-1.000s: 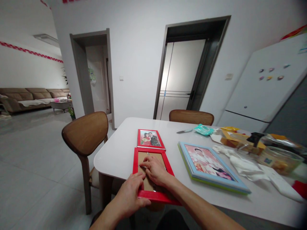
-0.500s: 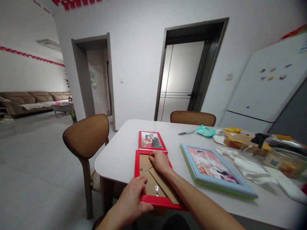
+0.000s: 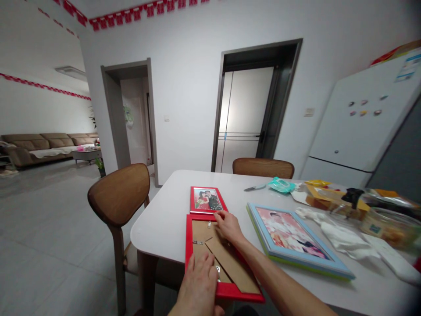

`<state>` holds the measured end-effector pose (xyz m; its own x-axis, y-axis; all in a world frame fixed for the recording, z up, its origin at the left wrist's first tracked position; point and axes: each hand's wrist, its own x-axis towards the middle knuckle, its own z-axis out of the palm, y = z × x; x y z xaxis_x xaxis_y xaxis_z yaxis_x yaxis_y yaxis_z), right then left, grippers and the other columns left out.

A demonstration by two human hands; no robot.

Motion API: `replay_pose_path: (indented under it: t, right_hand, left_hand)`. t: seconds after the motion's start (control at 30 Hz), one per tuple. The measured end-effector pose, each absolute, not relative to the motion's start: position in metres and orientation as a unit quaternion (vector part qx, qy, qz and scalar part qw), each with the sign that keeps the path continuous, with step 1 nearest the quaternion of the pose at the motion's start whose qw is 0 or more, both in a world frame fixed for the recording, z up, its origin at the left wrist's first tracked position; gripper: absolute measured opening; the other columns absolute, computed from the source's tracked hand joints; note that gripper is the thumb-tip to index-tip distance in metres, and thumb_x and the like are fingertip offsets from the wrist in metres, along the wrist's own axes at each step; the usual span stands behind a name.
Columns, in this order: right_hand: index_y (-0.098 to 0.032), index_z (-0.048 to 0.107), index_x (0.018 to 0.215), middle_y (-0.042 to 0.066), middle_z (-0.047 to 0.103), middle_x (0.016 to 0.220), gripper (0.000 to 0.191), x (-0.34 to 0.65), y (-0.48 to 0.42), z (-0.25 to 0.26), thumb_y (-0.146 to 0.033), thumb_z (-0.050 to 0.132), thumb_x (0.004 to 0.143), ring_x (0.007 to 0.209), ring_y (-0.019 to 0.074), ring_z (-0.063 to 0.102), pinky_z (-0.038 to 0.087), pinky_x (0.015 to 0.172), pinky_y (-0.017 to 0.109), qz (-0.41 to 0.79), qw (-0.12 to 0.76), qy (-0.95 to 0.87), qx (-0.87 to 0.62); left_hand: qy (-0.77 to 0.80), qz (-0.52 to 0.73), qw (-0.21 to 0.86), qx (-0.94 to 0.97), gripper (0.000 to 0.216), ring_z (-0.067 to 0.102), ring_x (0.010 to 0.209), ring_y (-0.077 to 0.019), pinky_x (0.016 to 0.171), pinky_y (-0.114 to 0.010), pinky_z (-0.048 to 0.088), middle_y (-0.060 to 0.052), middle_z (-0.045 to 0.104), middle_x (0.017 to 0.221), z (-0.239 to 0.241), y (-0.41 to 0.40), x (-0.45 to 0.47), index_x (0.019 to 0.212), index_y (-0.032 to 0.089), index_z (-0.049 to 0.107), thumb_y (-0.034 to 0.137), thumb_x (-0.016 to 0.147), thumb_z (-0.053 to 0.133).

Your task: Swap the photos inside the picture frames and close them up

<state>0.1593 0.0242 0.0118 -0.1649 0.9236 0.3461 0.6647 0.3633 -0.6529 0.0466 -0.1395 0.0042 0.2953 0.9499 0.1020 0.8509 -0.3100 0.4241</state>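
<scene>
A red picture frame [image 3: 189, 237] lies back side up at the table's near edge, partly overhanging it. Its brown backing board carries small metal clips [image 3: 209, 224] and a slanting stand flap [image 3: 232, 265]. My left hand [image 3: 199, 278] holds the near left part, fingers laid over the backing and thumb low at the near rim. With fingers curled, my right hand [image 3: 227, 226] grips the far right rim; its fingertips are partly hidden. Just beyond lies a second red frame [image 3: 192, 199], face up, showing a photo of two people.
Right of my hands, a light blue frame [image 3: 329, 263] rests on a green one [image 3: 279, 260]. A knife [image 3: 255, 188], a teal packet [image 3: 282, 185], white tissues [image 3: 342, 235] and a clear container [image 3: 391, 226] lie farther along the white table [image 3: 158, 219]. A wooden chair [image 3: 120, 193] stands at left.
My right hand has shifted right along the far rim, uncovering a metal clip. My left hand has slid inward, its fingers now over the backing. The camera view has tilted up slightly.
</scene>
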Motion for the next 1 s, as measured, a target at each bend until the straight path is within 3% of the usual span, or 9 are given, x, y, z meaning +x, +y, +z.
replay_pose_path:
  t: [0.17, 0.3, 0.4, 0.47, 0.57, 0.67, 0.77, 0.87, 1.0]
  right_hand:
    - [-0.015, 0.058, 0.083, 0.005, 0.064, 0.08, 0.029, 0.206, 0.008, 0.014, -0.033, 0.039, 0.072, 0.069, 0.0147, 0.058, 0.043, 0.059, 0.024, 0.304, 0.451, -0.659, -0.52]
    - [-0.017, 0.056, 0.081, 0.003, 0.062, 0.072, 0.023, 0.218, -0.027, 0.005, -0.034, 0.051, 0.066, 0.058, 0.012, 0.056, 0.042, 0.051, 0.022, 0.524, 0.552, -0.458, -0.458]
    - [-0.018, 0.056, 0.083, 0.002, 0.062, 0.068, 0.026, 0.194, -0.066, 0.0, -0.037, 0.055, 0.067, 0.055, 0.0117, 0.057, 0.043, 0.05, 0.023, 0.683, 0.497, -0.389, -0.368]
    - [-0.017, 0.057, 0.086, 0.004, 0.064, 0.071, 0.03, 0.174, -0.086, 0.002, -0.041, 0.052, 0.069, 0.062, 0.0148, 0.059, 0.045, 0.054, 0.027, 0.753, 0.473, -0.35, -0.293]
    - [-0.015, 0.058, 0.085, 0.007, 0.065, 0.08, 0.031, 0.17, -0.094, 0.016, -0.04, 0.052, 0.069, 0.076, 0.0185, 0.06, 0.048, 0.063, 0.03, 0.738, 0.562, -0.292, -0.232]
    - [-0.015, 0.058, 0.086, 0.006, 0.066, 0.085, 0.027, 0.211, -0.08, 0.039, -0.035, 0.052, 0.069, 0.08, 0.0199, 0.06, 0.049, 0.066, 0.032, 0.694, 0.593, -0.292, -0.285]
    - [-0.016, 0.059, 0.082, 0.006, 0.067, 0.077, 0.022, 0.276, -0.054, 0.059, -0.032, 0.051, 0.068, 0.07, 0.0198, 0.063, 0.05, 0.061, 0.032, 0.636, 0.556, -0.345, -0.409]
    - [-0.015, 0.061, 0.078, 0.007, 0.067, 0.066, 0.022, 0.337, -0.027, 0.068, -0.033, 0.054, 0.066, 0.061, 0.0204, 0.062, 0.049, 0.054, 0.032, 0.561, 0.505, -0.416, -0.507]
    - [-0.014, 0.062, 0.071, 0.007, 0.065, 0.058, 0.019, 0.386, 0.0, 0.064, -0.03, 0.059, 0.063, 0.052, 0.018, 0.06, 0.047, 0.047, 0.028, 0.429, 0.456, -0.476, -0.618]
  left_hand:
    - [0.57, 0.203, 0.163, 0.779, 0.052, 0.031, 0.119, -0.0266, 0.1, -0.044, 0.019, -0.015, 0.039, 0.126, 0.007, -0.14, 0.047, 0.11, 0.011, 0.046, 0.011, 0.059, 0.05]
    - [0.559, 0.385, 0.171, 0.714, 0.037, 0.038, 0.114, -0.0248, 0.096, -0.041, 0.029, -0.011, 0.045, 0.122, 0.027, -0.144, 0.046, 0.101, 0.017, 0.049, 0.015, 0.064, 0.049]
    - [0.523, 0.552, 0.24, 0.604, 0.023, 0.045, 0.107, -0.0224, 0.089, -0.036, 0.038, -0.008, 0.051, 0.114, 0.041, -0.143, 0.064, 0.094, 0.019, 0.048, 0.025, 0.072, 0.046]
    - [0.482, 0.621, 0.318, 0.529, 0.024, 0.053, 0.096, -0.0212, 0.081, -0.034, 0.043, -0.007, 0.057, 0.101, 0.048, -0.14, 0.081, 0.094, 0.019, 0.045, 0.034, 0.074, 0.045]
    - [0.424, 0.675, 0.398, 0.455, 0.04, 0.058, 0.085, -0.0197, 0.074, -0.032, 0.047, -0.006, 0.06, 0.094, 0.059, -0.129, 0.098, 0.101, 0.019, 0.038, 0.039, 0.069, 0.052]
    - [0.39, 0.696, 0.424, 0.428, 0.056, 0.055, 0.095, -0.0198, 0.08, -0.032, 0.044, -0.007, 0.057, 0.106, 0.069, -0.111, 0.105, 0.112, 0.021, 0.032, 0.036, 0.065, 0.059]
    - [0.366, 0.672, 0.495, 0.411, 0.062, 0.055, 0.095, -0.0202, 0.081, -0.033, 0.044, -0.009, 0.055, 0.11, 0.067, -0.089, 0.115, 0.118, 0.019, 0.029, 0.033, 0.067, 0.059]
    - [0.342, 0.615, 0.568, 0.427, 0.065, 0.059, 0.088, -0.0195, 0.078, -0.032, 0.046, -0.011, 0.06, 0.101, 0.051, -0.069, 0.14, 0.123, 0.013, 0.023, 0.028, 0.069, 0.057]
    - [0.427, 0.534, 0.483, 0.547, 0.049, 0.058, 0.089, -0.0152, 0.078, -0.024, 0.044, -0.007, 0.062, 0.099, 0.028, -0.049, 0.182, 0.12, 0.012, 0.031, 0.02, 0.075, 0.047]
